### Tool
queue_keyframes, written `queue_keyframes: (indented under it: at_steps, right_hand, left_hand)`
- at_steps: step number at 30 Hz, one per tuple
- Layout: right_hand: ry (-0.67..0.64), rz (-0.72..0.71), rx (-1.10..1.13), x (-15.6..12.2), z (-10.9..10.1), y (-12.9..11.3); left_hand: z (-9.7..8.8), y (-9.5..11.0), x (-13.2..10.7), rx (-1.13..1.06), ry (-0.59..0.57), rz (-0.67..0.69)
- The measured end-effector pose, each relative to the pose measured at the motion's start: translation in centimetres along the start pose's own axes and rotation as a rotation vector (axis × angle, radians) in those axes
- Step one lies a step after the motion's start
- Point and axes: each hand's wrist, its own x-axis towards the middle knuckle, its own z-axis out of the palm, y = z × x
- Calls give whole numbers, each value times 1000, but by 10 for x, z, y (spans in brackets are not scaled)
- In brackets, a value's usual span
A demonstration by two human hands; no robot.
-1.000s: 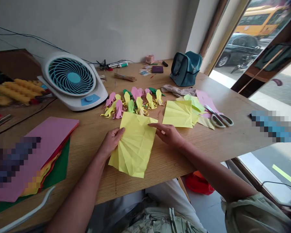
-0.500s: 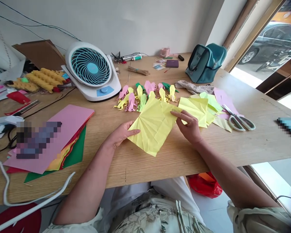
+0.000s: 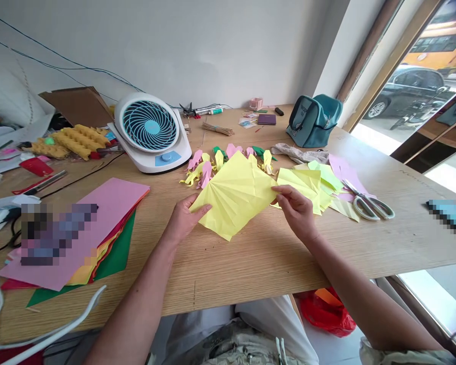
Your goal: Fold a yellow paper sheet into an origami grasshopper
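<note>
While the left hand [image 3: 184, 218] grasps the left corner of a creased yellow sheet [image 3: 237, 200], the right hand [image 3: 297, 210] is pinching its right corner. This sheet is spread between them above the middle of the table [image 3: 251, 271], nearer than the small paper shapes [image 3: 205, 176]; to the right lie scissors [image 3: 368, 204], and to the left are a fan [image 3: 151, 128] and a paper stack [image 3: 102, 210].

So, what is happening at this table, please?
A person holds a creased yellow sheet above the wooden table, the left hand at one corner and the right hand pinching the opposite corner. Small pink, yellow and green paper shapes lie behind it. Scissors and loose sheets lie to the right; a stack of coloured paper lies to the left.
</note>
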Motion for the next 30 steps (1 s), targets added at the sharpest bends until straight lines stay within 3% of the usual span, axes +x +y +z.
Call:
queue_keyframes:
  at_steps: [5,7,9,12,14,19,22,26,28,30]
  right_hand:
    - [79,-23,82,3,-3,-3]
    - [-1,-97,0,0,-8,-7]
    - [-165,-182,-156,-9,-13,-11]
    - [-484,-314,-480,-28,-19,-17]
    - [-620,-389,-642,-42,-20,-22]
    - [-839,-457,-609,-64,-13,-31]
    - [-852,-447,-592,-66,-8,-32]
    - [-818,-419,-586,-67,-5,-32]
    - [-798,-399,-557,-66,-4,-33]
    - [-783,-368,-524,-64,-3,-34]
  left_hand:
    - [-2,25,-21,487,155,551]
    - [-7,31,-36,671,145,717]
    - [-11,30,-54,860,91,802]
    - [-15,19,-80,1087,-68,790]
    - [-15,9,-96,1171,-199,716]
    - [-19,5,-116,1168,-465,415]
    - [-15,17,-124,1144,-508,336]
    - [15,22,-130,1020,-606,406]
    - [35,17,-130,973,-583,427]
    - [50,10,-128,981,-490,418]
